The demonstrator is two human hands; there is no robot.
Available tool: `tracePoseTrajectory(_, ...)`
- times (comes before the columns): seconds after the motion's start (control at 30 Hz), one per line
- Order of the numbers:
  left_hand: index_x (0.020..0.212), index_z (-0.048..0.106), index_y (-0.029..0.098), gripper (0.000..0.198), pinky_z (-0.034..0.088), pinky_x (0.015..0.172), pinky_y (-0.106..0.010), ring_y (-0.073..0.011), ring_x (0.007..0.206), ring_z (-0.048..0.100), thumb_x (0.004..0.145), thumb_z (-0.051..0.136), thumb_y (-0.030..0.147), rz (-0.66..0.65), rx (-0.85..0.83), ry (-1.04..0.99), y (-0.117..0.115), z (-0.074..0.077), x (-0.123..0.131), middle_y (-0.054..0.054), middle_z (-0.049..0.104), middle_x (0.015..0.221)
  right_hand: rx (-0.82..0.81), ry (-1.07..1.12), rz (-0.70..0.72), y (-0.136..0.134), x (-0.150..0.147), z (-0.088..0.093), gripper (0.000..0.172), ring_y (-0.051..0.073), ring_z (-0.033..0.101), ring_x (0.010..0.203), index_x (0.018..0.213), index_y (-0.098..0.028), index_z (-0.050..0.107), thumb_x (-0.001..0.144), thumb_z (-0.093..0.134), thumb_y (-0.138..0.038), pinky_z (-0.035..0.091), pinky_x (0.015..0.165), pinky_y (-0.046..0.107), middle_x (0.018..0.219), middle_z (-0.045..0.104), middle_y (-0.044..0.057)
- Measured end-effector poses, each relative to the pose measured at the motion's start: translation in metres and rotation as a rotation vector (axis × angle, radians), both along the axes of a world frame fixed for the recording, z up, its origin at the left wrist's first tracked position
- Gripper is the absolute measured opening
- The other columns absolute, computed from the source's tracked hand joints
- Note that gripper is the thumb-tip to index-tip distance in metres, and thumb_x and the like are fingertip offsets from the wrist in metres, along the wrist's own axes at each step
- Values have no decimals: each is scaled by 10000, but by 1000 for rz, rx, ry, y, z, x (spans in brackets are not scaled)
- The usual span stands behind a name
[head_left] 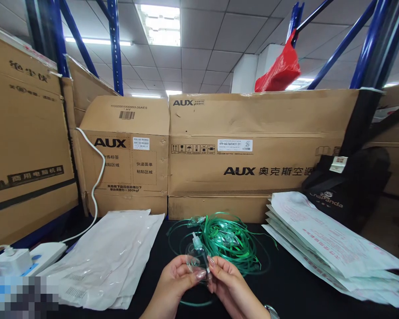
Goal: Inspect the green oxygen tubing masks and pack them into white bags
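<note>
Between both hands, low in the middle of the head view, is what looks like a clear plastic oxygen mask point(199, 253) with a pale green connector point(197, 240) pointing up. My left hand point(177, 280) pinches its left side between thumb and fingers. On the other side, my right hand point(228, 280) grips the mask's edge with thumb and fingertips. Just behind the hands lies a loose coil of green tubing point(231, 243), with more clear plastic parts among its loops. The fingers cover part of the mask's lower end.
White plastic packets point(113, 248) lie at left, near a power strip point(49, 255) with a white cable. At right is a stack of red-printed pouches point(329, 243). Cardboard boxes point(202, 177) wall off the back; a black bag point(349, 186) hangs at right. The tabletop point(272, 292) is black.
</note>
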State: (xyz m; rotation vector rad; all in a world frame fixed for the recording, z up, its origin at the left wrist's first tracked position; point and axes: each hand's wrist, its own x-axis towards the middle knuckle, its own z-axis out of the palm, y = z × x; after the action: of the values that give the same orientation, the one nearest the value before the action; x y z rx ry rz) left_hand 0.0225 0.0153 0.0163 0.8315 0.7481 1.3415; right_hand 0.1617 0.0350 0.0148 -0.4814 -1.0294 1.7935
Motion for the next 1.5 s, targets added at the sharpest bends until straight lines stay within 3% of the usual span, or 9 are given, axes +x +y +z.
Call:
tracePoseTrajectory(0.23, 633, 642, 128, 239, 376, 549, -210, -117, 559, 564, 515, 752, 305, 8, -53, 54, -1, 1, -2, -34, 656, 580, 10, -14, 35, -3, 1, 0, 155, 71, 452, 478, 632, -121, 554, 744, 594, -221, 326, 482, 204, 543, 520, -9)
tracePoseTrajectory(0.43, 721, 658, 117, 239, 378, 564, -217, -128, 582, 573, 548, 734, 263, -41, -4, -4, -1, 1, -4, -56, 674, 636, -2, -46, 68, -4, 1, 4, 160, 79, 450, 479, 647, -117, 557, 741, 596, -240, 316, 468, 212, 546, 518, 0)
tracePoseTrajectory(0.7, 793, 662, 125, 326, 421, 651, -268, -156, 619, 603, 496, 765, 209, -41, -17, -84, -7, 13, -4, -80, 701, 674, 8, -45, 64, -5, 1, 7, 194, 66, 409, 453, 609, -128, 532, 706, 634, -261, 286, 456, 201, 513, 506, -15)
tracePoseTrajectory(0.87, 752, 681, 110, 300, 396, 553, -212, -132, 580, 599, 507, 764, 263, -31, -83, -20, -5, 11, -3, -86, 700, 659, 30, -84, -2, -6, 1, 12, 241, 68, 398, 453, 581, -141, 506, 691, 646, -304, 285, 463, 198, 493, 496, -24)
tracePoseTrajectory(1.27, 721, 697, 117, 284, 414, 602, -223, -140, 618, 602, 549, 731, 340, -38, -71, 14, -7, 14, -4, -95, 706, 681, 63, -158, -100, -6, -1, 11, 341, 65, 329, 430, 537, -170, 433, 669, 638, -408, 253, 455, 208, 432, 438, -51)
tracePoseTrajectory(1.5, 718, 706, 108, 294, 428, 595, -227, -156, 628, 615, 507, 758, 307, -29, -102, 32, -9, 14, -2, -92, 701, 658, 132, -264, -256, -9, -2, 11, 356, 58, 305, 402, 546, -182, 406, 667, 628, -433, 219, 434, 212, 415, 435, -66)
